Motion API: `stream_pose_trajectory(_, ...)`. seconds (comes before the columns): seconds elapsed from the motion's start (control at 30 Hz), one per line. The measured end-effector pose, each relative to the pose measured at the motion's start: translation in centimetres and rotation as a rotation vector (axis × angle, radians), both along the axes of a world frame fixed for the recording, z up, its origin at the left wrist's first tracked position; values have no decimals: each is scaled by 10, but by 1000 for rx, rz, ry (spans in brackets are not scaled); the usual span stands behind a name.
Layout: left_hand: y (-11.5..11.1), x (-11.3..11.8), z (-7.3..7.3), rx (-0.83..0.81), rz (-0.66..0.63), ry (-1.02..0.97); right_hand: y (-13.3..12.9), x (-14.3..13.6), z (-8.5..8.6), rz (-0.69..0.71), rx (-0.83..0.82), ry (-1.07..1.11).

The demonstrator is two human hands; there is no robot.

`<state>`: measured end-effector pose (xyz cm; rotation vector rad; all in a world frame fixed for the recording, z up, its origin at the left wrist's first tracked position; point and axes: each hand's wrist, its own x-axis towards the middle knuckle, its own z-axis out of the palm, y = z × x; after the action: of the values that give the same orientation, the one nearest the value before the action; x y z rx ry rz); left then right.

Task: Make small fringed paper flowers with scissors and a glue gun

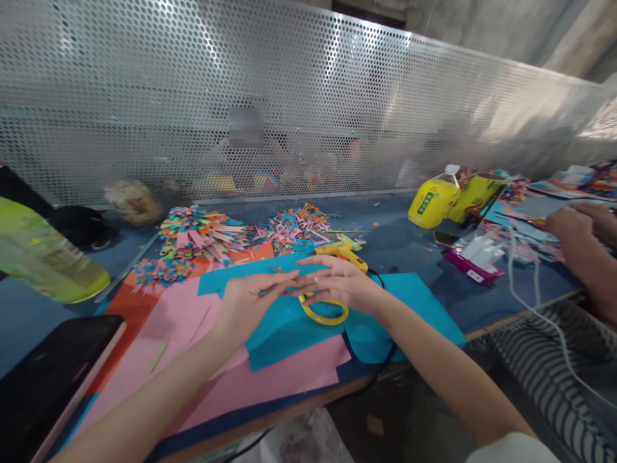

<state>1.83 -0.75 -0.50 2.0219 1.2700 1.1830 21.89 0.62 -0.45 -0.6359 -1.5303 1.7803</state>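
Note:
My left hand (255,296) is closed in a pinch, thumb against forefinger; anything between them is too small to make out. Facing it, my right hand (347,283) has its fingers stretched out and apart, their tips close to the left fingertips. Below the right hand lie scissors with yellow handles (330,318), partly covered by it. Just behind, a yellow glue gun (343,252) rests on its side. Under both hands are blue paper sheets (279,334), with pink paper (294,373) and orange paper (130,299) beside them.
Fringed paper rolls (197,231) and a pile of paper strips (296,225) lie behind. A phone (62,379) and a tilted green bottle (53,257) stand left. Rightward are a yellow bottle (434,200), a purple box (475,265) and another person's hands (573,225). A perforated metal screen (308,83) runs behind.

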Motion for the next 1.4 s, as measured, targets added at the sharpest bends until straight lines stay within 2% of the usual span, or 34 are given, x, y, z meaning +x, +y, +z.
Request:
stream_pose_trajectory(0.1,5,-6,8,-123,86,-87,6,4,-8,-300,363,-269)
stream_pose_trajectory(0.17,7,-11,6,-161,79,-119,10,5,-13,-460,617,-426)
stream_pose_trajectory(0.23,8,-15,-4,-143,31,56,11,4,-17,-455,787,-528)
stream_pose_trajectory(0.27,6,-16,-11,-67,-15,194,11,3,-18,-416,842,-568)
stream_pose_trajectory(0.33,3,-16,-25,107,-148,489,11,1,-20,-362,918,-635)
stream_pose_trajectory(0.4,-1,-14,-36,255,-148,698,10,0,-21,-363,967,-680)
stream_pose_trajectory(0.47,-3,-12,-43,327,-119,818,9,1,-21,-382,986,-680)
stream_pose_trajectory(0.6,-5,-11,-48,332,-115,844,9,4,-21,-388,988,-677)
stream_pose_trajectory(0.77,-6,-9,-45,336,-180,694,8,2,-19,-349,997,-702)
stream_pose_trajectory(0.93,-5,-8,-36,381,-131,565,7,0,-18,-354,877,-630)
stream_pose_trajectory(1.0,-5,-10,-29,404,-42,454,6,-4,-17,-336,729,-519)
stream_pose_trajectory(1.1,-8,-14,-19,419,101,322,6,-15,-14,-187,406,-304)
stream_pose_trajectory(1.2,-11,-17,-13,467,89,334,6,-30,-12,-28,115,-104)
stream_pose_trajectory(1.27,-13,-18,-12,503,73,356,4,-38,-10,-9,-9,-30)
stream_pose_trajectory(1.4,-11,-21,-13,595,109,438,1,-45,-7,-74,-220,37)
